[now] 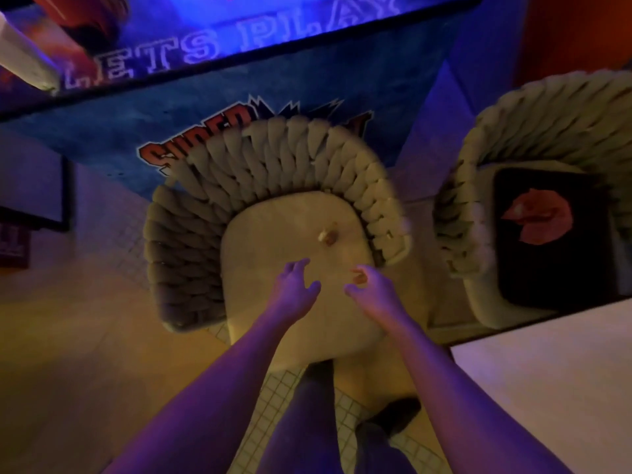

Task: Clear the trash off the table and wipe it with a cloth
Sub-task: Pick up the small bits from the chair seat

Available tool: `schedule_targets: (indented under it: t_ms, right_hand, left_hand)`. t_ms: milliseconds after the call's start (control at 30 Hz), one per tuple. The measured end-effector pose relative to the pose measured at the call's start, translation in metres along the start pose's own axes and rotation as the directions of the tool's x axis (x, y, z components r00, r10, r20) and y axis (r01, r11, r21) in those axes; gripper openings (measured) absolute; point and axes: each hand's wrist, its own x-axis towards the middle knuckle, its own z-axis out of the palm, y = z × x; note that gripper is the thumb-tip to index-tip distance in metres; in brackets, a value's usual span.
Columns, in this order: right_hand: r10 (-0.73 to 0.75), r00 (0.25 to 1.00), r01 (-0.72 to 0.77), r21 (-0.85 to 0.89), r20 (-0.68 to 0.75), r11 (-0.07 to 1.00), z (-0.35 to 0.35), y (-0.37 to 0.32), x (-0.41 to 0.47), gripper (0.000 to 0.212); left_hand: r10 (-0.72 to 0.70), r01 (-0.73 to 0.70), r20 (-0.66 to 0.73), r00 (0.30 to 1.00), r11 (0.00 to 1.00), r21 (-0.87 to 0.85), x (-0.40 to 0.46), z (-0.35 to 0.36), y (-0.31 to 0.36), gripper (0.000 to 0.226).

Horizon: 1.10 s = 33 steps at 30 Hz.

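- A small pale scrap of trash (327,233) lies on the seat of the near chair (273,234), toward its far right part, just in front of the woven backrest.
- The left hand (294,280) hovers over the seat, nearer than the scrap and apart from it, fingers spread and loosely bent, holding nothing.
- The right hand (371,285) hovers just beside it, fingers curled; a small orange-pink bit (359,277) shows at the fingertips, though blur makes the pinch uncertain.
- A second woven chair (547,138) stands to the right, bearing a black cushion (547,268) with a red shape.
- A white table corner (547,371) sits near right.
- A blue rug (273,87) reading "LETS PLAY" lies far behind.
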Motion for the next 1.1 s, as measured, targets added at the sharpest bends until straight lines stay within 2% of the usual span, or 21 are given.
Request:
schedule_targets:
  t_ms: [267, 567, 733, 900, 1100]
  right_hand:
    - [0.107, 0.993, -0.109, -0.051, -0.045, 0.993, 0.054, -0.007, 0.110, 0.048]
    - [0.059, 0.998, -0.062, -0.251, -0.020, 0.966, 0.092, 0.008, 0.199, 0.048]
    - [0.029, 0.999, -0.035, -0.250, -0.028, 0.968, 0.110, 0.016, 0.221, 0.038]
    - [0.062, 0.995, -0.077, -0.199, -0.079, 0.977, 0.110, 0.010, 0.224, 0.032]
    - [0.000, 0.994, -0.022, -0.198, -0.111, 0.980, 0.090, -0.003, 0.204, 0.030]
  left_hand:
    - [0.005, -0.009, 0.070, 0.998, 0.999, 0.051, 0.115, 0.014, -0.027, 0.064]
    - [0.181, -0.203, 0.143, 0.973, 0.965, 0.164, 0.206, 0.039, -0.041, 0.067]
    - [0.274, -0.303, 0.160, 0.948, 0.933, 0.195, 0.225, 0.055, -0.049, 0.059]
    - [0.287, -0.297, 0.082, 0.955, 0.939, 0.173, 0.225, 0.056, -0.049, 0.042]
    - [0.303, -0.308, 0.056, 0.951, 0.944, 0.122, 0.212, 0.041, -0.036, 0.036]
